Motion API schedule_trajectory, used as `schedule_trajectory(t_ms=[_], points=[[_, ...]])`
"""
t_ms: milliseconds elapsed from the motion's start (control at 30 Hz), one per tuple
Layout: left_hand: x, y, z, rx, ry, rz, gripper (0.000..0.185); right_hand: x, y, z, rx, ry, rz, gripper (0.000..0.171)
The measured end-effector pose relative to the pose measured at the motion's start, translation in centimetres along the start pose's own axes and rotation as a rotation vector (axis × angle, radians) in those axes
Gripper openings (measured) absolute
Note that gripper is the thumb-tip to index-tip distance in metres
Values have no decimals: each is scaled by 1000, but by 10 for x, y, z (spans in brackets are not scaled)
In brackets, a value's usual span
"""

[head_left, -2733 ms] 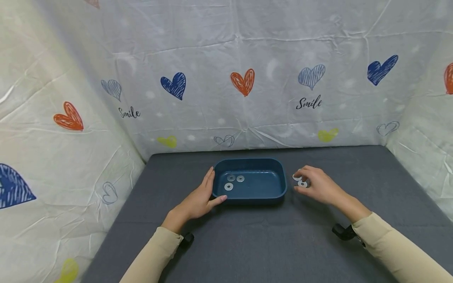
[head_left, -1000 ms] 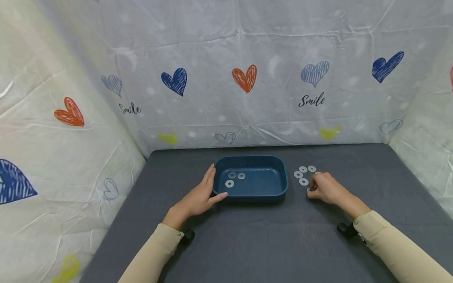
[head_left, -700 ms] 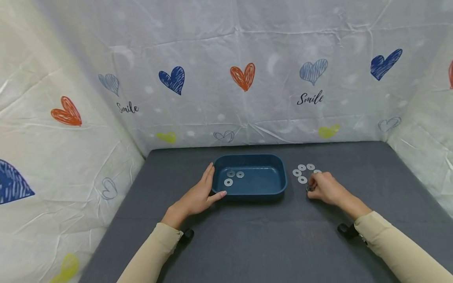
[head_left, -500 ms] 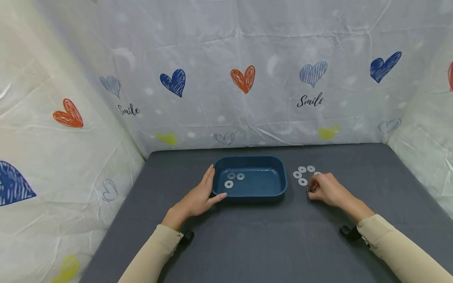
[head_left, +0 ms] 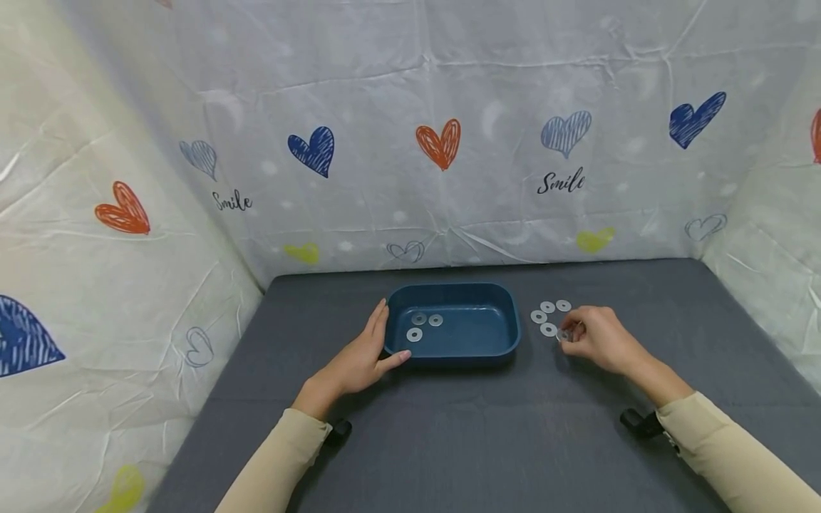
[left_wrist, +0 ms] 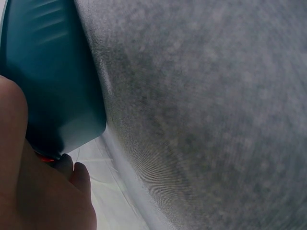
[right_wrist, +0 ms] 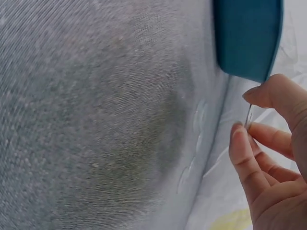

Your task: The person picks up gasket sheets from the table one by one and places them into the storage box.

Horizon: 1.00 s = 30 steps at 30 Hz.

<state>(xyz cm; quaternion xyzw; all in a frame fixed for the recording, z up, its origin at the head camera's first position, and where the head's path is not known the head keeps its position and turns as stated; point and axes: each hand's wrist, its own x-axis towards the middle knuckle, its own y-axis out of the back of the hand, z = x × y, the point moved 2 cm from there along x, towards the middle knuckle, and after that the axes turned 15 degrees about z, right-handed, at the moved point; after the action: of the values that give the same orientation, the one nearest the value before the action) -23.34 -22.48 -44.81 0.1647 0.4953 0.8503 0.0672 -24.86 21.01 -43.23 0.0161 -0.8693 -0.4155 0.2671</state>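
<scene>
the right hand pinches a washer on edge between thumb and forefinger; the right wrist view shows the thin disc held at the fingertips, the other fingers loosely curled behind it. that washer sits just above the bench, at the near right of a small cluster of three loose washers lying flat to the right of the tray. the left hand rests against the left end of the blue tray, fingers straight along its wall and thumb along the near corner, steadying it without wrapping round it

inside the tray, toward its left end, lie three washers flat on the floor. as a judgement, the work of moving washers into the tray looks about half done: three are in, one is in hand, three more wait on the bench

whether another washer hides under the right hand cannot be told. the left wrist view gives only the tray's outer corner and bench cloth, nothing of its contents. a crinkled sheet printed with hearts walls in the far side and both flanks
</scene>
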Motion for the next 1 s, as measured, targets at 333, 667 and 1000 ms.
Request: schedule_trajectory(t_ms=[333,667,1000], points=[[-1,2,1,-2,-5,3,107,3,6,-14,30,26,50,13],[-3,3,3,-17,-12,3,105,12,7,-32,78,66,45,16],[-3,4,4,-7,-16,9,105,25,-2,-48,117,103,21,16]])
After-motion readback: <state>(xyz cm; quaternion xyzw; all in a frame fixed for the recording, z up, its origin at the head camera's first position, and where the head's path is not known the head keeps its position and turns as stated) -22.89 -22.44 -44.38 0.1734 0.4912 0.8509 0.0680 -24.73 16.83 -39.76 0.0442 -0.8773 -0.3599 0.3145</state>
